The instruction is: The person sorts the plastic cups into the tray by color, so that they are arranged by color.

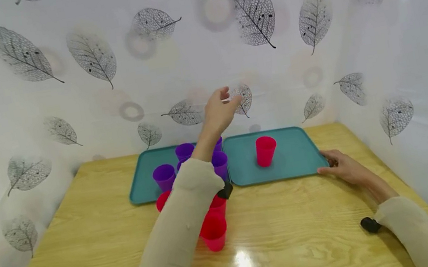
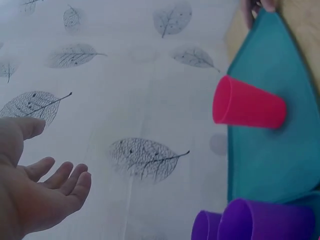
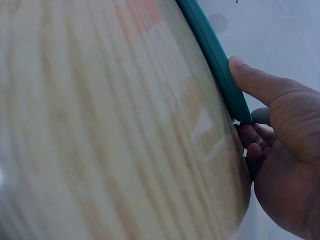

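Observation:
My left hand (image 1: 219,111) is raised in the air above the back of the trays, its fingers relaxed and holding nothing. The left wrist view shows the palm of the left hand (image 2: 45,185) with the fingers loosely bent. At the front right corner of the right teal tray (image 1: 294,153), my right hand (image 1: 344,166) grips the rim. Close up, the thumb lies along the edge of the tray (image 3: 220,65) and the other fingers curl at its corner. One red cup (image 1: 266,152) stands upright on that tray, left of its middle.
Several purple cups (image 1: 164,178) stand on the left teal tray (image 1: 145,178), partly hidden by my left forearm. Several red cups (image 1: 215,235) stand in front of it on the wooden table (image 1: 297,223), also partly covered. A leaf-patterned curtain (image 1: 186,67) encloses the back and sides.

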The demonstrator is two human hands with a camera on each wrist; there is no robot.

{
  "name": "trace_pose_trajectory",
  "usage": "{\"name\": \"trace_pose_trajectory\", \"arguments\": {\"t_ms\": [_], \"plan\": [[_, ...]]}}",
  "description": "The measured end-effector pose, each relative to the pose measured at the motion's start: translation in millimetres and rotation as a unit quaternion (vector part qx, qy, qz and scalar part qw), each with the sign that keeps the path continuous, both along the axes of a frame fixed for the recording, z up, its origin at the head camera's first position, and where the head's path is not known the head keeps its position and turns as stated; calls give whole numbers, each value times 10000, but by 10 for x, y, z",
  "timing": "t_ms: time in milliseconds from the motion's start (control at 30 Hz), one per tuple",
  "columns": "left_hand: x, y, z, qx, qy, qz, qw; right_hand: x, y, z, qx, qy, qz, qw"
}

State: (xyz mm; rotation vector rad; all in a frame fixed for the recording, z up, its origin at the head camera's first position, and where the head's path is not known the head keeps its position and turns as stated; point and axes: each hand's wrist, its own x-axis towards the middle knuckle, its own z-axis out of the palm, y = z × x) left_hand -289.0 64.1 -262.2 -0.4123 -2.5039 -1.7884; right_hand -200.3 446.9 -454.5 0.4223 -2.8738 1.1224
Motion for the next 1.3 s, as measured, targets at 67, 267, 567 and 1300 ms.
{"name": "trace_pose_trajectory", "arguments": {"t_ms": [67, 267, 567, 1300], "plan": [[-2, -190, 50, 38, -81, -25, 10000, 2, 2, -2, 18, -5, -8, 10000], [45, -760, 153, 84, 53, -234, 9997, 2, 7, -2, 116, -93, -56, 9999], [320, -1398, 117, -379, 330, -560, 9972, 6, 9, -9, 175, -51, -43, 9998], [1005, -2157, -456, -868, 33, -736, 9935, 51, -17, 0, 248, -19, -105, 9996]]}}
